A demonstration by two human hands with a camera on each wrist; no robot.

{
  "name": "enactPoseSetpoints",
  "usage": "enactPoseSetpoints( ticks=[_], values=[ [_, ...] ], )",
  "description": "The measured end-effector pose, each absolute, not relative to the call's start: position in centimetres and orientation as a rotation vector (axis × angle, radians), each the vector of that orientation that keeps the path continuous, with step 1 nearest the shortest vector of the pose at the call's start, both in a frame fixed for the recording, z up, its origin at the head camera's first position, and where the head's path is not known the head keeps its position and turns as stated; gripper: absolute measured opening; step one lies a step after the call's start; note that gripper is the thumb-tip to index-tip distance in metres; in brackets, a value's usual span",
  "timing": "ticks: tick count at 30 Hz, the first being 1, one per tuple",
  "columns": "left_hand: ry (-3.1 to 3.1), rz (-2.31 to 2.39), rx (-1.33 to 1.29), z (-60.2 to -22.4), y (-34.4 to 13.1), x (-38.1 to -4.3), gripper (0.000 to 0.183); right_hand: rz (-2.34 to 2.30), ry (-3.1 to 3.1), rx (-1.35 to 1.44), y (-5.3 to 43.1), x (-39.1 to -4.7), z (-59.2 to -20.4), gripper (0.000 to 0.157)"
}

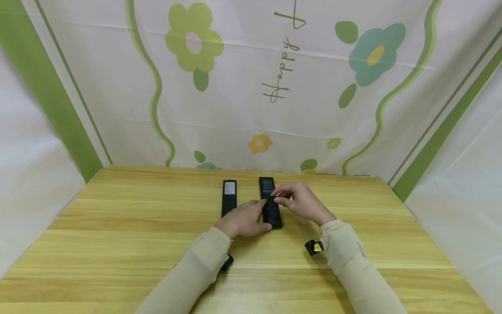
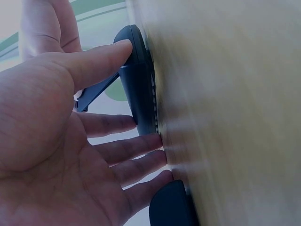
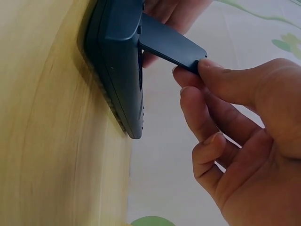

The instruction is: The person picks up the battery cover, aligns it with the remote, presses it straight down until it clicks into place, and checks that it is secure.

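A black remote control (image 1: pixel 273 220) lies back side up on the table. Its battery cover (image 3: pixel 171 44) stands tilted up from the back, one end still at the remote. My right hand (image 1: pixel 300 200) pinches the raised end of the cover between thumb and index finger, the other fingers loosely bent. At the remote's left side is my left hand (image 1: pixel 244 219), fingers fairly straight. In the left wrist view its thumb presses the remote's near end, and the index fingertip touches farther along. Left of it lies a second black remote (image 1: pixel 229 200) with a white label, its near end hidden by the left hand.
The wooden table (image 1: pixel 117 235) reaches back to a white curtain (image 1: pixel 235 109) printed with flowers. Small black wrist devices sit under both sleeves, one of them the right device (image 1: pixel 312 247) with a yellow mark.
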State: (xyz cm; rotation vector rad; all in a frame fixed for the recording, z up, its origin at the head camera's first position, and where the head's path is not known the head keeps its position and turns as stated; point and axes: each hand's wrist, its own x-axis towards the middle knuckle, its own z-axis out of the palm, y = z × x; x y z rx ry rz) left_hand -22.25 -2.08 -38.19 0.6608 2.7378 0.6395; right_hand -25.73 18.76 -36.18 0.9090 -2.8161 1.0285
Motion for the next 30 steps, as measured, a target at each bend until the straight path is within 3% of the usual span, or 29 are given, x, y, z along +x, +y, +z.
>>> enactPoseSetpoints(
  ticks=[30],
  values=[
    [2.727, 0.645, 0.659, -38.22, -2.08, -22.45, 0.080, 0.848, -2.988, 0.942, 18.51, -26.04, -37.12, 0.037]
  ],
)
